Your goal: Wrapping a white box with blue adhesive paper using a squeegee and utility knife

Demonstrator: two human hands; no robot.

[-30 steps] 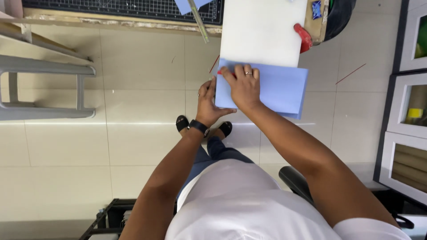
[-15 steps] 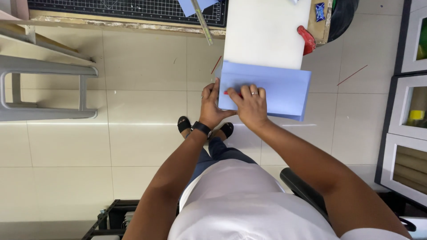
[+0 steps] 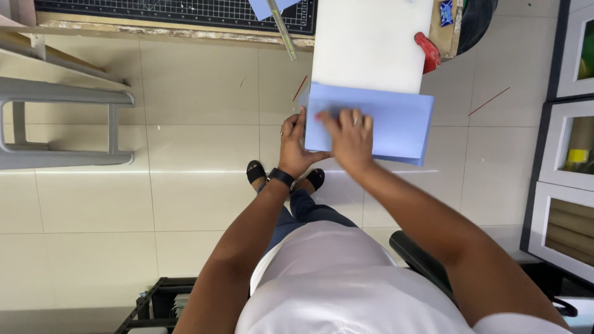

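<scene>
A folded light-blue paper sheet (image 3: 396, 124) lies over the near edge of a white board (image 3: 370, 43). My left hand (image 3: 295, 146), with a black watch on the wrist, grips the sheet's left edge. My right hand (image 3: 348, 140) lies flat on the sheet's left part, fingers pressed down and blurred by motion.
A dark cutting mat (image 3: 179, 11) with a grid and a metal ruler (image 3: 284, 31) lie at the top. A red-handled tool (image 3: 427, 52) sits by the board's right edge. A grey plastic stool (image 3: 62, 117) stands at left, white cabinets (image 3: 566, 142) at right, a black chair (image 3: 427, 263) beneath me.
My right hand has slid down and along the blue sheet, from its upper left corner to its lower left part. My left hand stays at the left edge.
</scene>
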